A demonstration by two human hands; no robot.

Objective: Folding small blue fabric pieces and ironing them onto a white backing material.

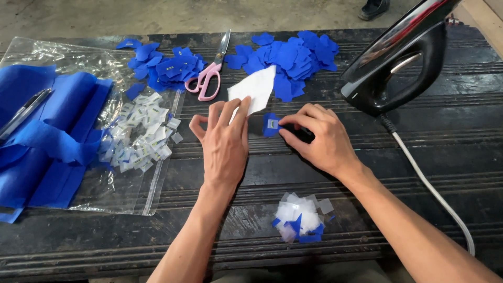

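We see our right hand [319, 137] pinching a small blue patch [271, 124] at its right edge, thumb and forefinger closed on it, the patch lying flat on the dark table [419, 209] with a pale label on its face. The patch sits just left of those fingertips and just right of our left hand [224, 141] — between the two, nearer the right, which already has it. It is roughly square, so we cannot give it a long axis.

Our left hand lies palm down, fingers spread and loose, gripping nothing; its fingertips rest on the lower corner of a white sheet [255, 91], whose point runs up and to the right.

Beyond the sheet lies a heap of blue cutouts [291, 57], and a second heap [167, 67] to the left, pink-handled scissors [209, 73] between them. A clear bag [131, 173] at left carries small white labels [141, 133] and folded blue cloth [47, 131]. A black iron [398, 57] stands at the right — its cord [435, 194] trails toward us. Near our wrists sits a small pile of white and blue scraps [301, 217].
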